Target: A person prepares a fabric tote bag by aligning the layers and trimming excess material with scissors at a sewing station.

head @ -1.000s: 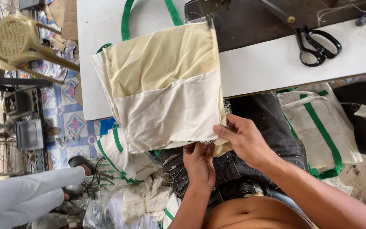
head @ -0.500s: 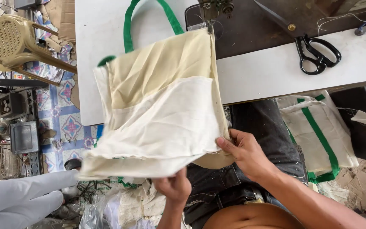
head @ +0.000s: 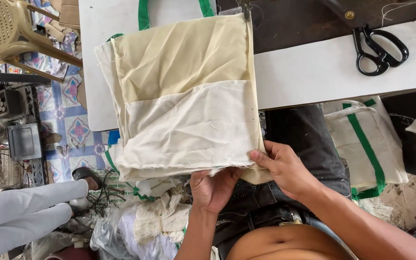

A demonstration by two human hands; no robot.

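Note:
A cloth bag (head: 184, 96) of beige and off-white panels with green handles lies half on the white table (head: 323, 67) and hangs over its near edge toward my lap. My left hand (head: 214, 188) grips the bag's raw lower edge from underneath, near the middle. My right hand (head: 285, 168) pinches the bag's lower right corner, thumb on top. The bag's upper right corner sits at the needle of a sewing machine whose dark bed (head: 290, 24) is at the back.
Black scissors (head: 379, 48) lie on the table to the right. Another cream bag with green straps (head: 367, 144) rests beside my right leg. Cloth scraps and plastic (head: 145, 221) pile at lower left. A tan plastic chair (head: 10, 29) stands at the upper left.
The bag's lower edge swung out to the left and then came back flat and squared. My left hand dropped low, then rose again to the bag's bottom edge beside my right hand.

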